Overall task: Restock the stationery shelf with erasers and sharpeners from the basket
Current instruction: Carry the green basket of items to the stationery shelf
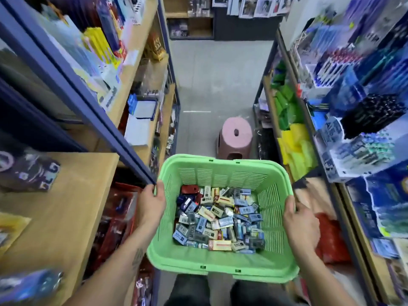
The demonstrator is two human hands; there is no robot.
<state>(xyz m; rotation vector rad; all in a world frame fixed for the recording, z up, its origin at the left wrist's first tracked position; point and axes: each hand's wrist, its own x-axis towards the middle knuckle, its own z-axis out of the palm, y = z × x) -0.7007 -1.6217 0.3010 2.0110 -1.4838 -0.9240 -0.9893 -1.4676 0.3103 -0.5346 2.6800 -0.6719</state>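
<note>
A green plastic basket point(223, 171) hangs in front of me at waist height, above my legs. Its bottom is covered with a heap of small packaged erasers and sharpeners point(217, 219), mostly blue, grey and cream, plus a dark red item at the back left. My left hand point(152, 204) grips the basket's left rim, fingers curled over the edge. My right hand point(301, 226) grips the right rim the same way. Stationery shelves point(331, 155) line the right side of the aisle, blurred by motion.
I stand in a narrow aisle. Wooden shelves with blue posts point(92, 102) hold notebooks and packets on the left. A pink plastic stool point(236, 138) stands on the grey floor just past the basket. A dark display unit closes the aisle's far end.
</note>
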